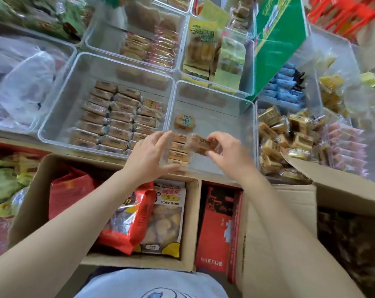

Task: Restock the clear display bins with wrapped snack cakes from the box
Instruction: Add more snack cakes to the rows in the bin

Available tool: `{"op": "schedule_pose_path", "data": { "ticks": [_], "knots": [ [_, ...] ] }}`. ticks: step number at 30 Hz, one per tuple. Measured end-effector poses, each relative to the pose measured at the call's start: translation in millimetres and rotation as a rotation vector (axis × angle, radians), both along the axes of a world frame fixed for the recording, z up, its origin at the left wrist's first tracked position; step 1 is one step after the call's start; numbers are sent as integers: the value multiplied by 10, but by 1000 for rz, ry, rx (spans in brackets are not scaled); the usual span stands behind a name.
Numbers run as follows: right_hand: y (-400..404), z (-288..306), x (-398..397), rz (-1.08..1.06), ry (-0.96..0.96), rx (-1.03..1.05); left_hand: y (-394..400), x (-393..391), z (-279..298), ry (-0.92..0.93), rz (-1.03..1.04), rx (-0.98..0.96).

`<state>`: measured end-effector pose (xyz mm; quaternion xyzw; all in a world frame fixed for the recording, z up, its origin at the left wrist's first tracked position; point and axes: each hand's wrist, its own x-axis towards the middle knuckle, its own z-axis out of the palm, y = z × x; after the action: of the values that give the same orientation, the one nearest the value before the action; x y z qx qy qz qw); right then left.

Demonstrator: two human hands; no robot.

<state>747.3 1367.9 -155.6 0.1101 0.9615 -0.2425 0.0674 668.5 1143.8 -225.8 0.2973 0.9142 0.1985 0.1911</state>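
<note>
One cake [200, 144] pinched in the right hand [227, 153], fingers curled round its wrapper, low over the near end of the bin [212, 97]. Left hand [149, 157] open with fingers spread, holding nothing, beside the short row [179, 150] at the bin's left wall. Best to turn the cake flat, label up, and set it down snug next to that row. Better to steady the row with the left fingers, then let go gently. Box [193, 190] just below, close to the body
</note>
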Motion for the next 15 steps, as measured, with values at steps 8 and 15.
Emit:
{"op": "schedule_pose_path", "data": {
  "ticks": [8, 15],
  "knots": [
    [-48, -320, -1092, -80, 176, -174, -496, -522, -299, 161, 141, -137],
    [-615, -570, -2151, 124, 116, 93, -651, -705, -381, 86, 240, -192]
  ]
}}
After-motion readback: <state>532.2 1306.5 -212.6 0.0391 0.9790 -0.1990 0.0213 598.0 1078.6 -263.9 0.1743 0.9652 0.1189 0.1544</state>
